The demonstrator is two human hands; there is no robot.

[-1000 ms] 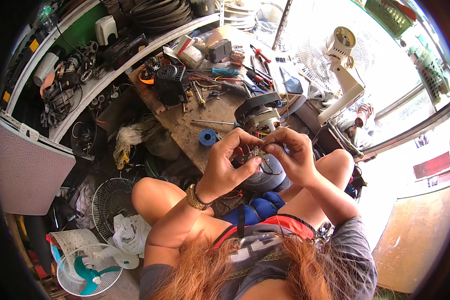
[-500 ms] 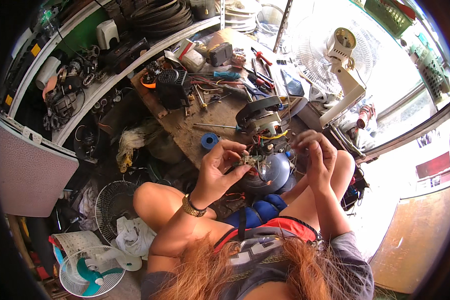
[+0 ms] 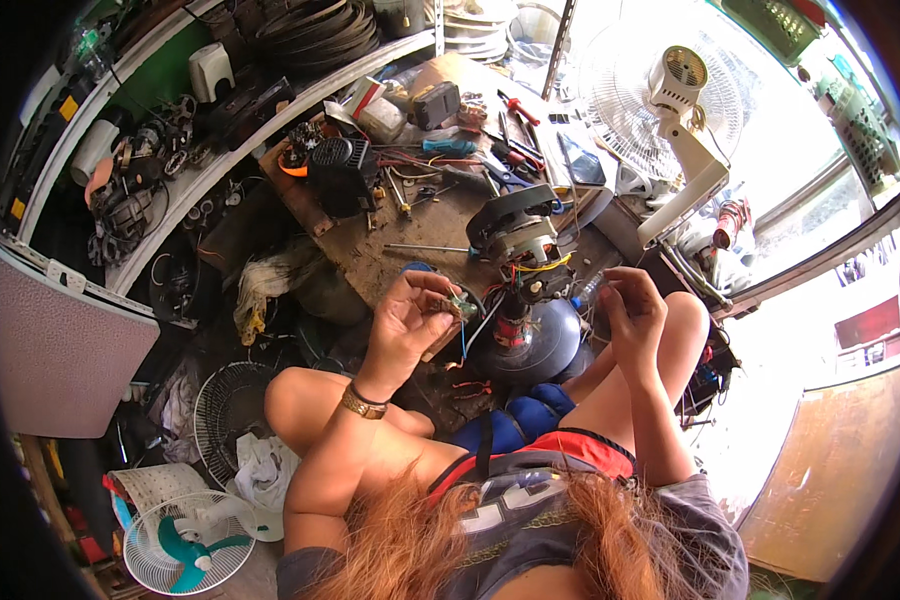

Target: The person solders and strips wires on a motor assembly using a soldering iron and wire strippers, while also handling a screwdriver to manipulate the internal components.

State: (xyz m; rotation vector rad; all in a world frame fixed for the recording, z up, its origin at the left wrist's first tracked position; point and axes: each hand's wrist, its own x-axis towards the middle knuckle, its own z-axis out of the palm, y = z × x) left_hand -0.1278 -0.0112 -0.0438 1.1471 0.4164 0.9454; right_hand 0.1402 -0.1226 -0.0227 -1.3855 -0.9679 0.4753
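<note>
My left hand [image 3: 406,330], with a gold watch at the wrist, pinches a small greenish part with thin wires [image 3: 458,308] between thumb and fingers. It looks like a little board, but its exact kind is unclear. Just right of it stands an electric fan's bared motor [image 3: 526,240] with yellow and red wires, on a stem above a round grey-blue base [image 3: 550,345]. My right hand [image 3: 634,312] is raised on the other side of the fan, fingers curled toward the thumb. Whether anything tiny is between them I cannot make out.
Ahead is a wooden bench [image 3: 410,235] with a screwdriver [image 3: 426,248], pliers, a phone [image 3: 580,160] and a black motor housing [image 3: 342,172]. A blue spool [image 3: 416,267] is partly behind my left hand. A white fan [image 3: 685,85] stands far right; a teal-bladed fan [image 3: 185,550] lies near left.
My left hand has drawn left with the small part, away from the fan's stem, and turned it so a blue wire shows. My right hand has shifted slightly, its fingers now more curled.
</note>
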